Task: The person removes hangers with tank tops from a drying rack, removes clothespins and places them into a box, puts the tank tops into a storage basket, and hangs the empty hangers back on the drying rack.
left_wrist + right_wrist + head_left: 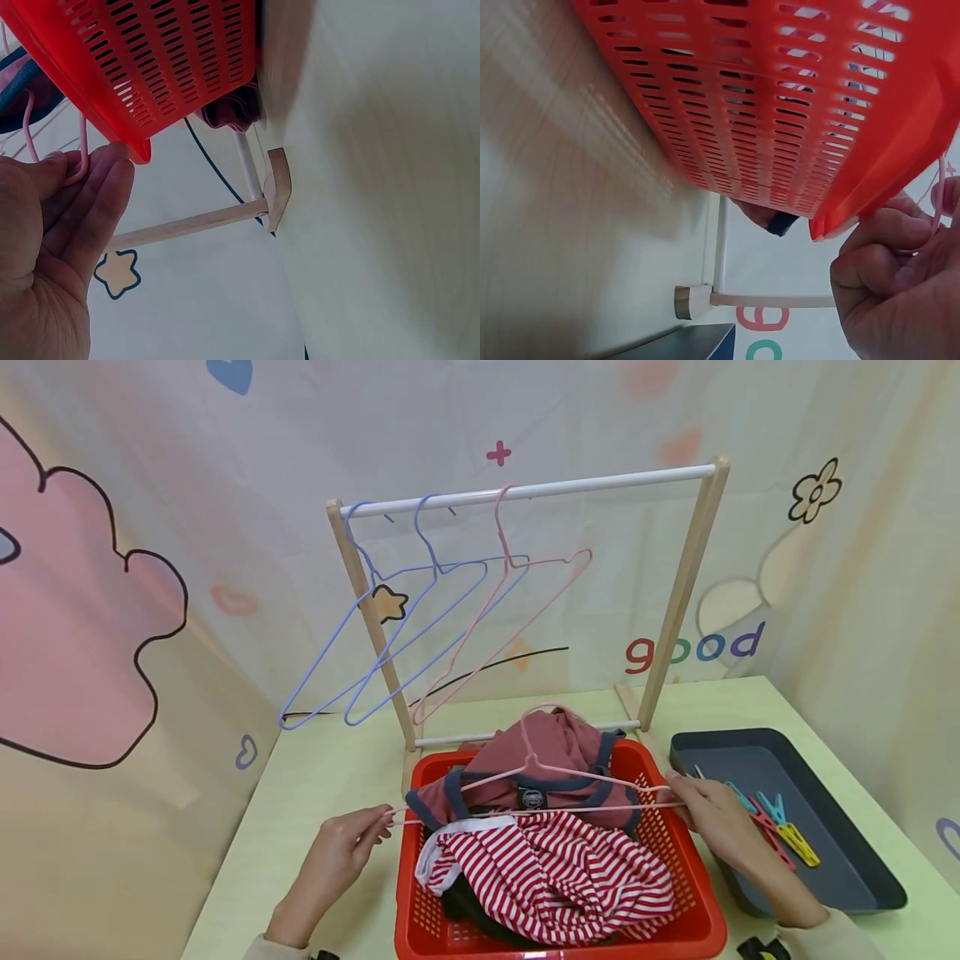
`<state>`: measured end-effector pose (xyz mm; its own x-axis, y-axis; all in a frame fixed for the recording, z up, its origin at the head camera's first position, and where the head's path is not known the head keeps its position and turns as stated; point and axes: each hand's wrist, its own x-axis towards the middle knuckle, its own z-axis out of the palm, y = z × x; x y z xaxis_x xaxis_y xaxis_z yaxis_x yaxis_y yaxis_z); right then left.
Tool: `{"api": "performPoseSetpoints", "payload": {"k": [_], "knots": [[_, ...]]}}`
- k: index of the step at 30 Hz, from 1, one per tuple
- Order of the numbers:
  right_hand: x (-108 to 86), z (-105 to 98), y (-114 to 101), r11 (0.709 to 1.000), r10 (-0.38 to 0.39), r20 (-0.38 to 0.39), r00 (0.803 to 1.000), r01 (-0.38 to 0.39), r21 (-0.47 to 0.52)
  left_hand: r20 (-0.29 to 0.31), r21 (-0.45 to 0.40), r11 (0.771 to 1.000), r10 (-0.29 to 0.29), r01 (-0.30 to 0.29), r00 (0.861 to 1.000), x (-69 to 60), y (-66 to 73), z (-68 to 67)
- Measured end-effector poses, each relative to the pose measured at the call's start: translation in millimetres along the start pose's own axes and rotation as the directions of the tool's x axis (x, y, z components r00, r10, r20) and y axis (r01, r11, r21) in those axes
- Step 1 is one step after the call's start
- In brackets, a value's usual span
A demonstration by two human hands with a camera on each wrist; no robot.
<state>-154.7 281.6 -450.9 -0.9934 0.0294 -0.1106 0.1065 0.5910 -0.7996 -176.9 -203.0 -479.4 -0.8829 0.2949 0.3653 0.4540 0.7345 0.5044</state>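
A pink clothes hanger (531,762) lies across the top of a red basket (708,910), its hook pointing to the back. My left hand (347,843) pinches its left end between thumb and fingers, as the left wrist view shows. The right end is held in the curled fingers of my right hand (712,818), beside the basket's right rim. A mauve garment (555,743) with dark blue trim lies around the hanger; whether its left strap is looped over the hanger I cannot tell. In front of it, a red-and-white striped garment (555,877) is heaped in the basket.
Behind the basket stands a wooden rack with a white rail (600,485). Two blue hangers (435,568) and another pink hanger (510,560) hang from it. To the right, a dark grey tray (847,852) holds several coloured clothespins (780,827).
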Motion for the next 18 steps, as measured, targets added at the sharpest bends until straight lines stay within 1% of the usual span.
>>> {"api": "performPoseSetpoints", "payload": {"k": [2, 4, 6, 9, 11, 14, 18], "knots": [[1.0, 0.5, -1.4, 0.999, 0.006, -0.007, 1.0, -0.006, -0.043, 0.001, 0.001, 1.0, -0.011, 0.011, 1.0, 0.1, 0.7, 0.6], [1.6, 1.1, -1.1, 0.997, -0.024, -0.014, 1.0, 0.023, -0.075, 0.006, 0.001, 1.0, -0.027, 0.027, 1.0, -0.1, 0.9, 1.0], [1.7, 1.3, 0.9, 0.99, -0.089, -0.017, 0.996, 0.086, -0.107, 0.012, 0.0, 0.999, -0.045, 0.045, 0.999, -0.2, 1.0, 1.2], [1.5, 0.8, 5.4, 0.972, -0.194, -0.003, 0.981, 0.192, -0.132, 0.016, -0.006, 0.998, -0.055, 0.055, 0.998, 0.2, 1.3, 0.8], [1.7, 0.0, 7.0, 0.965, -0.231, 0.008, 0.973, 0.23, -0.127, 0.017, -0.009, 0.998, -0.056, 0.056, 0.998, 0.6, 1.5, 0.7], [1.1, -0.4, 7.1, 0.966, -0.235, 0.016, 0.972, 0.236, -0.102, 0.02, -0.015, 0.998, -0.057, 0.057, 0.998, 1.3, 1.8, 0.5], [0.5, 0.8, 5.8, 0.97, -0.226, -0.013, 0.974, 0.224, -0.097, 0.026, -0.009, 0.999, -0.052, 0.052, 0.998, 1.4, 2.2, 0.3]]}}
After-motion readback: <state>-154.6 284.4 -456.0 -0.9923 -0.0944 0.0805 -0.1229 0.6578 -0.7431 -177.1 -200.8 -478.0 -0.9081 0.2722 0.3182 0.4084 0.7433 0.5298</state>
